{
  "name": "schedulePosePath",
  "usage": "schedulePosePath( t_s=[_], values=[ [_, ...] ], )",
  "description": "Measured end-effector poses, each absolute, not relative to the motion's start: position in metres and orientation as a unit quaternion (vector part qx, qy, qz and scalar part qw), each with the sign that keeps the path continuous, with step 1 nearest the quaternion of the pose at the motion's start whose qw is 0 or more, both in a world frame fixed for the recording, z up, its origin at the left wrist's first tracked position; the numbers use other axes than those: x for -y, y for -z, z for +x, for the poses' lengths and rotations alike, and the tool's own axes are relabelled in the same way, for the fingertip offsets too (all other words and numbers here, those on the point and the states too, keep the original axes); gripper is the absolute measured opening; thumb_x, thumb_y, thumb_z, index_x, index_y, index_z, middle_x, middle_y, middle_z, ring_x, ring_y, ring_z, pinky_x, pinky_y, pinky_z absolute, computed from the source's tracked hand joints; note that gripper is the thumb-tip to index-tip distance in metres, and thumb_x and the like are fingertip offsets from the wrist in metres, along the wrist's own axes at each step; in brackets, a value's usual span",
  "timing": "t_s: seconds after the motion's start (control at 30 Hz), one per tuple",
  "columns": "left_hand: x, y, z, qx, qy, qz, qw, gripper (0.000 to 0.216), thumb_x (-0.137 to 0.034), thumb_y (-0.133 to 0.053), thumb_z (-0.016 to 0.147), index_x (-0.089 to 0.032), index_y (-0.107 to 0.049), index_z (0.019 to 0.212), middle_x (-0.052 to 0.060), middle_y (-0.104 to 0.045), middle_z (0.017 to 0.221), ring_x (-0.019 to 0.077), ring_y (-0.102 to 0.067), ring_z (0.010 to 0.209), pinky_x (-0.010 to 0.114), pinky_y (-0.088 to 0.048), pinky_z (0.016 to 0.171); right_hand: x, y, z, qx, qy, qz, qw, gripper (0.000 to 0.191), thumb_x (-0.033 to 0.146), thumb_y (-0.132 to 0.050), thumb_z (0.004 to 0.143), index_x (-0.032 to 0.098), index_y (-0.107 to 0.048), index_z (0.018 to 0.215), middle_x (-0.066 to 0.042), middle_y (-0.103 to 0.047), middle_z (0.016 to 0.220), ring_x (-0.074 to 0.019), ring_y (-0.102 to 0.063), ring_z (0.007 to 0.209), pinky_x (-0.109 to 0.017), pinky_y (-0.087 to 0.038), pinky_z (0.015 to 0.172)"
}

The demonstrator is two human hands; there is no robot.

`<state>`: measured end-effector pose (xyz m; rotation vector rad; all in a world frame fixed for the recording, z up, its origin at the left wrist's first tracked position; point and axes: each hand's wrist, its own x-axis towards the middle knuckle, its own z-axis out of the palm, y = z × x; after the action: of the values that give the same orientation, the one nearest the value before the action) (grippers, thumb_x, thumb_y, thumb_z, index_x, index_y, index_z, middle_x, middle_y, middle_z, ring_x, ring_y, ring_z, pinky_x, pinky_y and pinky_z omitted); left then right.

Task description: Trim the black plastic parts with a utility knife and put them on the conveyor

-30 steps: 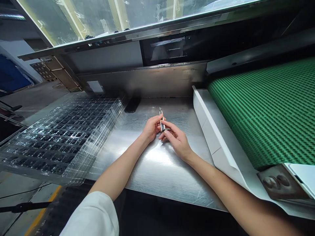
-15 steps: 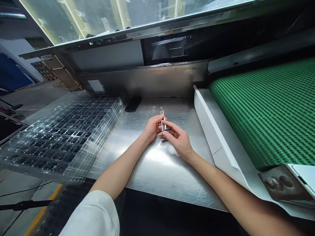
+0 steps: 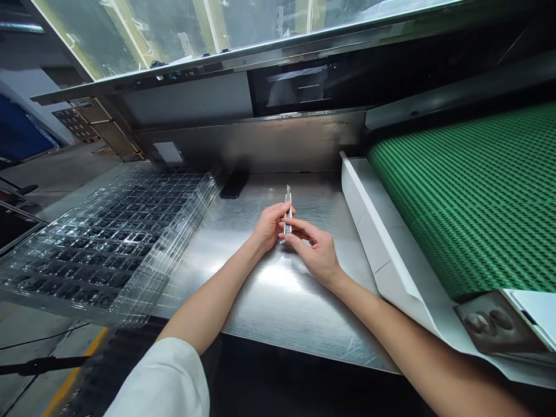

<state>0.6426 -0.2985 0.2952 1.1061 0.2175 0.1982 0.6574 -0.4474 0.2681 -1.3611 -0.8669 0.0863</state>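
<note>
From my head camera, I have a slim snap-off utility knife [image 3: 288, 214] in front of me, over the middle of the brushed-metal table [image 3: 269, 313], its blade [image 3: 288, 189] pointing away from me. My left hand [image 3: 270, 225] grips the knife partway along the body, thumb on top, the other fingers mostly hidden behind. My right hand [image 3: 319, 249] pinches the near end between thumb and forefinger, its other fingers curled loosely beneath. I'd judge the knife light and stiff, its smooth casing perhaps a little slippery, and the thin blade easily snapped if bent sideways; the safe hold is on the casing, well behind the edge. Both my forearms reach forward and converge, the left from the lower left below a white sleeve [image 3: 167, 379], the right slanting in from the lower right, wrists nearly straight. I can't tell whether either hand rests on the metal. Left of my hands sit stacked clear plastic trays [image 3: 108, 243] and, farther back, a dark phone [image 3: 234, 184]; to the right, a white guard [image 3: 369, 226] borders the green conveyor belt [image 3: 469, 191].
</note>
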Motion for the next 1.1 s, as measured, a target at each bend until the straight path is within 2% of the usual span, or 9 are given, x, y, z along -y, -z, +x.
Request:
schedulePosePath(
  t_s=[0.13, 0.37, 0.57, 0.77, 0.9, 1.1],
  values=[
    [0.299, -0.295, 0.642, -0.082, -0.094, 0.527, 0.841, 0.044, -0.049, -0.089, 0.067, -0.013, -0.065, 0.077, -0.003, -0.05, 0.064, 0.0044, -0.034, 0.045, 0.019, -0.025, 0.041, 0.448, -0.268, 0.657, 0.405, -0.007, -0.605, 0.686, 0.025, 0.03, -0.071, 0.097, 0.023, -0.075, 0.121, -0.003, -0.076, 0.107, -0.0209, -0.075, 0.091, -0.035, -0.061, 0.088],
    [0.299, -0.295, 0.642, -0.08, -0.101, 0.528, 0.839, 0.043, -0.05, -0.088, 0.072, -0.013, -0.068, 0.08, -0.001, -0.053, 0.066, 0.0075, -0.044, 0.05, 0.02, -0.034, 0.045, 0.448, -0.27, 0.657, 0.426, 0.016, -0.602, 0.675, 0.025, 0.028, -0.068, 0.099, 0.023, -0.072, 0.122, -0.004, -0.074, 0.11, -0.0191, -0.073, 0.088, -0.033, -0.06, 0.082],
    [0.298, -0.3, 0.641, -0.092, -0.143, 0.525, 0.834, 0.036, -0.044, -0.084, 0.082, -0.012, -0.069, 0.083, 0.001, -0.059, 0.068, 0.0087, -0.053, 0.053, 0.019, -0.041, 0.051, 0.445, -0.268, 0.661, 0.352, -0.055, -0.564, 0.745, 0.045, 0.044, -0.07, 0.098, 0.023, -0.061, 0.136, -0.007, -0.07, 0.118, -0.0183, -0.072, 0.076, -0.033, -0.061, 0.07],
    [0.294, -0.295, 0.642, -0.067, -0.199, 0.557, 0.804, 0.038, -0.047, -0.085, 0.08, -0.012, -0.073, 0.089, 0.002, -0.06, 0.068, 0.009, -0.055, 0.056, 0.019, -0.041, 0.052, 0.442, -0.267, 0.668, 0.285, -0.119, -0.553, 0.774, 0.057, 0.056, -0.075, 0.09, 0.019, -0.058, 0.13, -0.004, -0.071, 0.096, -0.0164, -0.068, 0.064, -0.028, -0.055, 0.057],
    [0.296, -0.296, 0.641, -0.048, -0.22, 0.604, 0.765, 0.04, -0.051, -0.084, 0.078, -0.014, -0.075, 0.085, 0.001, -0.058, 0.065, 0.0086, -0.05, 0.056, 0.02, -0.04, 0.053, 0.441, -0.266, 0.669, 0.291, -0.169, -0.573, 0.747, 0.049, 0.062, -0.068, 0.092, 0.018, -0.064, 0.114, 0.001, -0.065, 0.073, -0.014, -0.06, 0.054, -0.025, -0.049, 0.05],
    [0.303, -0.296, 0.639, -0.04, -0.206, 0.641, 0.738, 0.046, -0.058, -0.083, 0.078, -0.014, -0.074, 0.084, -0.001, -0.056, 0.06, 0.0084, -0.047, 0.052, 0.021, -0.037, 0.052, 0.442, -0.266, 0.666, 0.285, -0.163, -0.593, 0.736, 0.036, 0.055, -0.062, 0.093, 0.019, -0.061, 0.096, 0.004, -0.058, 0.063, -0.0103, -0.047, 0.046, -0.022, -0.037, 0.045]
  ],
)
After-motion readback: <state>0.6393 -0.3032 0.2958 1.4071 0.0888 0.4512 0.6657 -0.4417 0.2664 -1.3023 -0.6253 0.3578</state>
